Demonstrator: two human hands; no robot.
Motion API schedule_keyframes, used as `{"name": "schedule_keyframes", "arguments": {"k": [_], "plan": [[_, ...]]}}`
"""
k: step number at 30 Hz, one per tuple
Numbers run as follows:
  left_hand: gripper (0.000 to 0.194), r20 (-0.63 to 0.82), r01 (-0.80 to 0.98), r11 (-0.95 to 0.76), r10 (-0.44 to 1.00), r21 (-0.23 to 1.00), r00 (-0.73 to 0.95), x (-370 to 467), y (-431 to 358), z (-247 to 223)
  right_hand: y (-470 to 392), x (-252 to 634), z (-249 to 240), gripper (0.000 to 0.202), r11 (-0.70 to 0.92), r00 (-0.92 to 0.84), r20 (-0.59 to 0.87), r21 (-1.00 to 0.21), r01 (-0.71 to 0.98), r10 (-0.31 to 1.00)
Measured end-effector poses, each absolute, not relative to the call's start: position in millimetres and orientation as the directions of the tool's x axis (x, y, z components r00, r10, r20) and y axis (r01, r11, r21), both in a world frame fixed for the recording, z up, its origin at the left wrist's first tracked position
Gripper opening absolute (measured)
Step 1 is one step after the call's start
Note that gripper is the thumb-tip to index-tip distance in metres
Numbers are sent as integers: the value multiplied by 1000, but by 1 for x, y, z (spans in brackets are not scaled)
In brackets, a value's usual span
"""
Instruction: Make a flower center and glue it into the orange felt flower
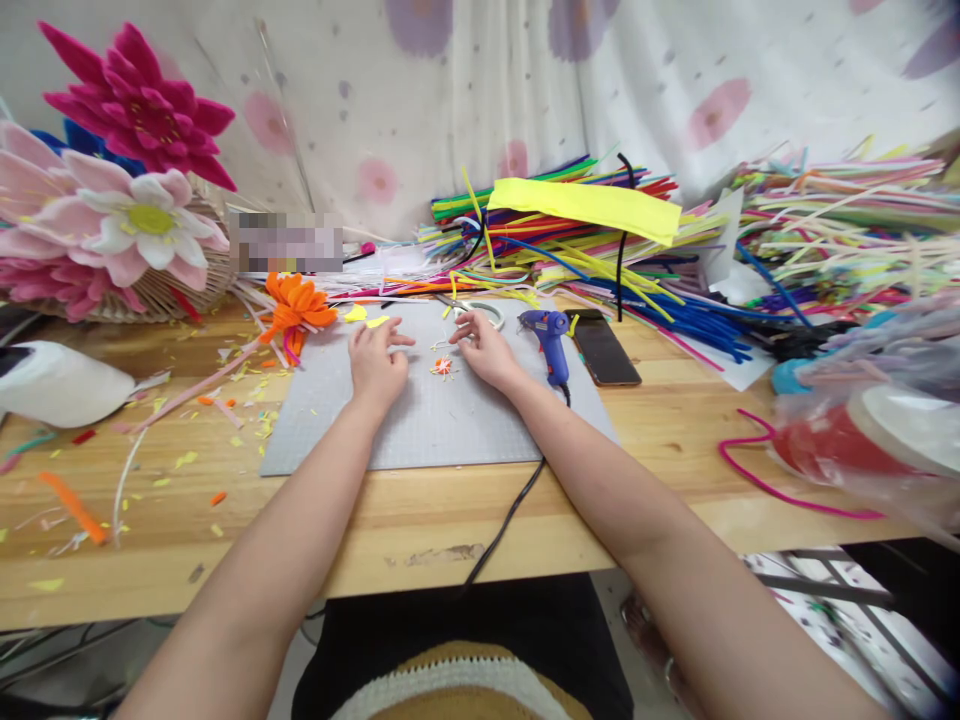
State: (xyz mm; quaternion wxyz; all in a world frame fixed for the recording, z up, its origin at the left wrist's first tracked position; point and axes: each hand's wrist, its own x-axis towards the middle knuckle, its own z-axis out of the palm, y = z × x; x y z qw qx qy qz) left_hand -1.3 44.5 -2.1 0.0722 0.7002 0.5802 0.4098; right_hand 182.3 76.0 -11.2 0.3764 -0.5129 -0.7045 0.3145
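Note:
My left hand [377,362] hovers over or rests on a grey mat [457,440], its fingers apart and nothing seen in them. Facing it, my right hand [486,350] has loosely bent, parted fingers and also shows nothing in its grip. Between the two lies a small orange and white piece [442,367] with thin spikes. Just behind my right fingers are scissors [491,312], partly hidden by that hand. A yellow scrap [376,322] lies by my left fingertips. To the right of my right hand, a blue glue gun [553,345] rests on the mat.
An orange flower [298,312] and scattered cuttings lie at the left, below a basket of felt-like flowers [150,225]. A phone [606,347] lies right of the glue gun. Bundles of coloured pipe cleaners [652,290] line the back. The black cord [510,515] crosses the table edge.

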Motion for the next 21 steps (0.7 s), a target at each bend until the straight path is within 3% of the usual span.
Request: {"name": "schedule_keyframes", "arguments": {"k": [4, 10, 16, 21], "plan": [[52, 502, 773, -228, 855, 592, -133, -3, 47, -5, 77, 183, -8, 34, 307, -162, 262, -755, 580, 951], [51, 511, 773, -245, 852, 585, -116, -2, 48, -7, 85, 175, -4, 31, 261, -197, 174, -724, 639, 965], [51, 530, 775, -267, 842, 572, -100, -1, 48, -9, 89, 171, -11, 24, 357, -292, 207, -598, 718, 934], [52, 508, 757, -265, 855, 598, -102, -2, 47, -7, 83, 177, -2, 25, 379, -303, 233, -665, 644, 924]]}}
